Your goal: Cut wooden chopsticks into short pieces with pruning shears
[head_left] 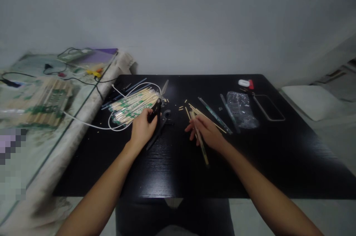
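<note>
My left hand (pixel 144 126) is closed around the black handle of a pair of scissors (pixel 164 88), whose blades point away from me. Just right of that hand lies a dark tool (pixel 157 135), its kind unclear. In my right hand (pixel 207 128) is a pair of chopsticks in a clear wrapper (pixel 203 149), slanting down toward me and slightly blurred. Bare chopsticks (pixel 214 121) and several short cut wooden bits (pixel 181 108) lie near the right hand. A pile of wrapped chopsticks (pixel 133 106) spreads beyond my left hand.
A white cable (pixel 94 126) loops over the pile. Toward the right are empty wrappers (pixel 214 113), a crumpled plastic bag (pixel 241 110), a phone-case-like frame (pixel 269 108) and a small white case (pixel 244 83). At left, a glass-topped surface holds a large chopstick pack (pixel 50 102).
</note>
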Available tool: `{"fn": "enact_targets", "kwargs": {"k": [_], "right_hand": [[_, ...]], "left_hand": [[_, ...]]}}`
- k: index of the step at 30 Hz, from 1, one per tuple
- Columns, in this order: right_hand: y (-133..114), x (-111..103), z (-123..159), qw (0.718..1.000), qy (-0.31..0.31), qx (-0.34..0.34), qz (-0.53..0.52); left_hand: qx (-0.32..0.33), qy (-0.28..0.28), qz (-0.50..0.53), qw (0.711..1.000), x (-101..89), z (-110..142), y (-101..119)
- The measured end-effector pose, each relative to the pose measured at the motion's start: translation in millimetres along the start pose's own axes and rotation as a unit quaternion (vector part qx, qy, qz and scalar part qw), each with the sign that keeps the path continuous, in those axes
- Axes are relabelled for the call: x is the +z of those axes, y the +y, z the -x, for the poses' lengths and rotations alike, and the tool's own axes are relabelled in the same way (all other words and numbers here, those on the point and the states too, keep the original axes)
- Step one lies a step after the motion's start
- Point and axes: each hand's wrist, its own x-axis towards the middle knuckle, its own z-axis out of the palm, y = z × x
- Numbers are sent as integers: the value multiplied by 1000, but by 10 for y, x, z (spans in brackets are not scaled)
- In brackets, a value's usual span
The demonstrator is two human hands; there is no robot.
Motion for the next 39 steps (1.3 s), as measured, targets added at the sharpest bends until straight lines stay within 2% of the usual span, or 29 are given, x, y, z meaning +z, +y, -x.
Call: {"fn": "enact_targets", "kwargs": {"k": [4,7,10,14,17,20,24,27,28,30,33,35,37,39], "right_hand": [[122,25,-64,999,7,1,38],[172,-48,-91,992,57,-13,108],[182,-160,-96,973,113,-40,198],[122,-214,-81,963,131,-68,224],[22,-149,-43,978,87,-63,180],[-50,-35,13,994,27,-27,107],[-18,117,64,997,-37,22,63],[57,190,74,996,-70,32,52],[78,205,74,995,-77,34,50],[108,220,72,995,-81,38,47],[129,219,61,995,-75,41,53],[144,213,51,995,-72,45,59],[158,211,41,995,-67,50,58],[166,214,37,995,-61,52,60]], "left_hand": [[8,-9,7,1000,12,3,-5],[10,-16,6,1000,13,-5,-9],[12,-14,5,1000,5,-8,5],[11,-11,17,1000,2,6,21],[-4,-6,45,999,21,24,18],[-41,-29,144,988,53,48,46],[-85,-115,330,933,105,108,176],[-84,-155,367,913,142,154,243],[-78,-149,359,918,146,158,240],[-58,-110,299,946,123,137,191],[-16,-17,105,994,3,14,31],[-2,28,-1,1000,-102,-107,-107],[-2,25,-77,997,-187,-221,-248],[-33,34,-116,992,-233,-299,-374]]}}
